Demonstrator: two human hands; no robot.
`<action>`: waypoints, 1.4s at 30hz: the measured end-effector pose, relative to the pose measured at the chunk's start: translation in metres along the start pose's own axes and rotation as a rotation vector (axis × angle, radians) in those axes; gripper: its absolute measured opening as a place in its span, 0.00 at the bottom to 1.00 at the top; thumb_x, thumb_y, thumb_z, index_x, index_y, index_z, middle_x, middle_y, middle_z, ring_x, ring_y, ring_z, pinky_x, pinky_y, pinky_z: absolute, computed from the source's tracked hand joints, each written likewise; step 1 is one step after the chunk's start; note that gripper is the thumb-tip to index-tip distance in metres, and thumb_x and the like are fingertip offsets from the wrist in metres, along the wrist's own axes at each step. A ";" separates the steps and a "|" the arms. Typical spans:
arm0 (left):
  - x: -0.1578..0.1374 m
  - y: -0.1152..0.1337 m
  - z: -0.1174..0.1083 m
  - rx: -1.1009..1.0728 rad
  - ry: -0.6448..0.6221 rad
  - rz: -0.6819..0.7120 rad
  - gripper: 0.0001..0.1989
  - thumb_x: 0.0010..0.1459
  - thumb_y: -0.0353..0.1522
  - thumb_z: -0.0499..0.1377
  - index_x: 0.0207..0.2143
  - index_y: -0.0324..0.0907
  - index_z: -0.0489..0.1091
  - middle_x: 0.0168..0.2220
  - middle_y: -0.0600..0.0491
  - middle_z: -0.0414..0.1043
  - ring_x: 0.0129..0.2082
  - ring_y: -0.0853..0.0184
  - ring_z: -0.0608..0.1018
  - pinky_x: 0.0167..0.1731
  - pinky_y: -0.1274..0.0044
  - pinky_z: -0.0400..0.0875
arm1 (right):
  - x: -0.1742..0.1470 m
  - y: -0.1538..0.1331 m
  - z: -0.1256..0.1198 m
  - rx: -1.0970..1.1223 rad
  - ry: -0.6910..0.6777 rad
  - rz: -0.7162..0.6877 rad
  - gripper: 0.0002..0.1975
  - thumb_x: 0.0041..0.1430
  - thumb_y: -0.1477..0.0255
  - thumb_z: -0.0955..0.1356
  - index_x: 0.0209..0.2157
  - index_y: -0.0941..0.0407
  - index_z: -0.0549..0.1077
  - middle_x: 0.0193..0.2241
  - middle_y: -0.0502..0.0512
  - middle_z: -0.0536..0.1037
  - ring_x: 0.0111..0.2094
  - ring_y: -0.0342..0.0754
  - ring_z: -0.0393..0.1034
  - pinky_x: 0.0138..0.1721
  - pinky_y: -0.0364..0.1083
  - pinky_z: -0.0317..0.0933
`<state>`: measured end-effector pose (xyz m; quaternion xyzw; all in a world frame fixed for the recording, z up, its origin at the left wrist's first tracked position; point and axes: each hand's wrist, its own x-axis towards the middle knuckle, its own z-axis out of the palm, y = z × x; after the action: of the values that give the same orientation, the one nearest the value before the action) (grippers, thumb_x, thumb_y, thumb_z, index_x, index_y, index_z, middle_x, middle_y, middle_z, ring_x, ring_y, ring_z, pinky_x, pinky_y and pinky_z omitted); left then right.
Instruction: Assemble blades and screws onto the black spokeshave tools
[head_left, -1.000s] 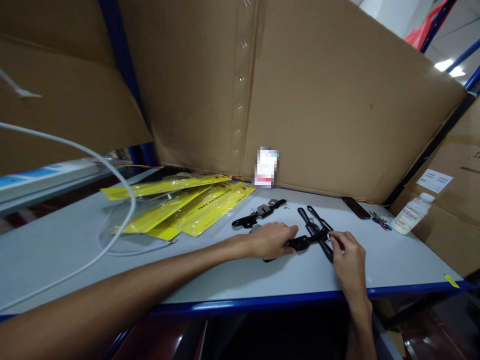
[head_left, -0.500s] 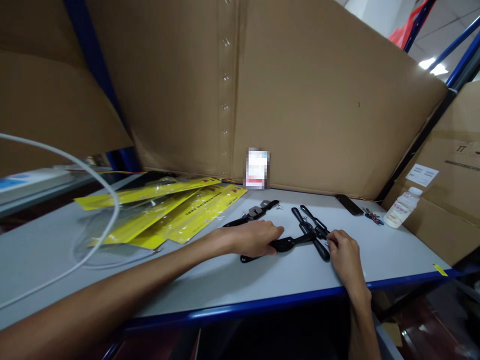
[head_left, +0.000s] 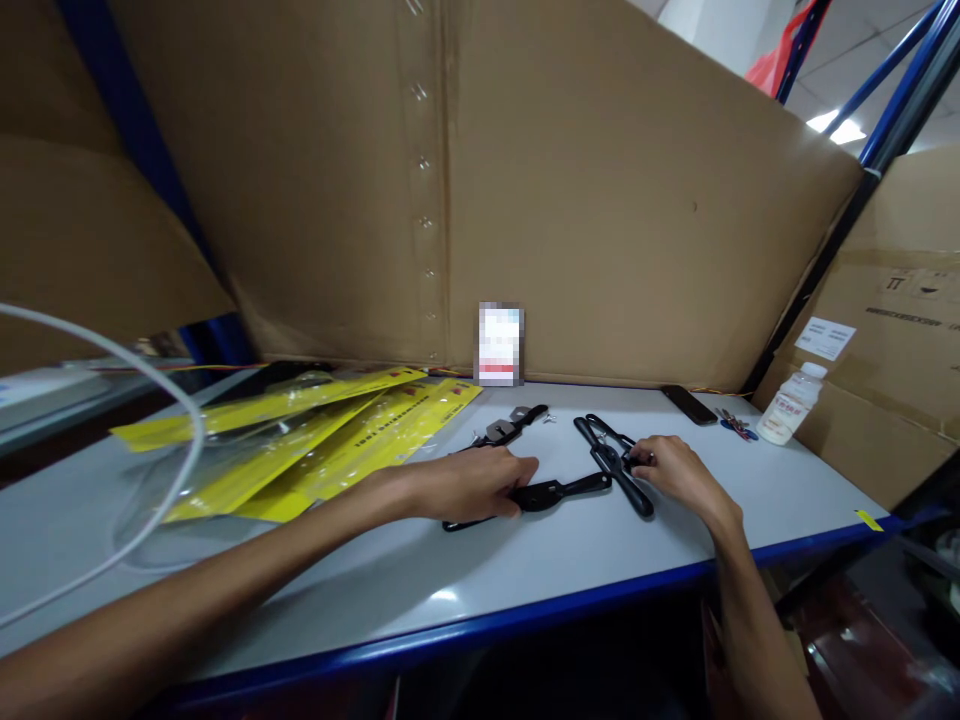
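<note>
My left hand (head_left: 484, 483) is closed around one end of a black spokeshave (head_left: 551, 495), which lies low over the tabletop and points right. My right hand (head_left: 675, 475) has its thumb and fingers pinched at the near end of another black spokeshave (head_left: 615, 433); the fingers hide that end. Just left of the pinch, a further black spokeshave (head_left: 611, 460) lies slantwise on the table, touching or overlapping the pinched one. Behind my left hand are a black handle with grey metal blades (head_left: 501, 430) and small screws (head_left: 550, 418).
Yellow-backed clear packages (head_left: 360, 440) lie on the left of the grey table (head_left: 525, 570), behind a white cable (head_left: 196, 420). A blurred white card (head_left: 500, 345) stands against the cardboard (head_left: 600, 200). At right are a phone (head_left: 688, 405), keys (head_left: 736, 425) and a bottle (head_left: 791, 405).
My left hand has drawn its spokeshave slightly left, so its tip no longer overlaps the slanted one. My right hand stays pinched at the other tools, its wrist turned outward. The view has shifted.
</note>
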<state>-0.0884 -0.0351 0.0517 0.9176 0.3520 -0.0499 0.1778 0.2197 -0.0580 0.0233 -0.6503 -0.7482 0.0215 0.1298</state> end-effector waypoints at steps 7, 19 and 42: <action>-0.003 -0.004 0.008 -0.034 0.062 0.001 0.07 0.62 0.33 0.58 0.33 0.43 0.61 0.30 0.54 0.67 0.31 0.65 0.69 0.29 0.75 0.55 | 0.026 0.005 0.002 -0.026 -0.089 0.057 0.10 0.52 0.72 0.74 0.38 0.56 0.80 0.36 0.57 0.80 0.38 0.51 0.73 0.33 0.43 0.56; 0.003 -0.008 0.018 -0.017 0.155 0.034 0.07 0.62 0.35 0.57 0.33 0.43 0.61 0.33 0.53 0.69 0.32 0.64 0.70 0.31 0.74 0.58 | 0.038 0.020 -0.003 0.113 0.015 0.098 0.05 0.53 0.71 0.73 0.32 0.56 0.80 0.32 0.55 0.81 0.36 0.50 0.74 0.34 0.43 0.60; 0.010 -0.001 0.029 -0.102 0.227 -0.044 0.12 0.63 0.37 0.58 0.46 0.42 0.70 0.39 0.50 0.77 0.38 0.61 0.77 0.36 0.74 0.64 | 0.069 0.010 -0.020 0.373 -0.115 0.044 0.11 0.53 0.70 0.68 0.21 0.55 0.64 0.16 0.46 0.67 0.21 0.44 0.65 0.21 0.41 0.52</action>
<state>-0.0805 -0.0388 0.0226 0.8992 0.3919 0.0682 0.1822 0.2259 0.0084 0.0522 -0.6290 -0.7228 0.1998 0.2049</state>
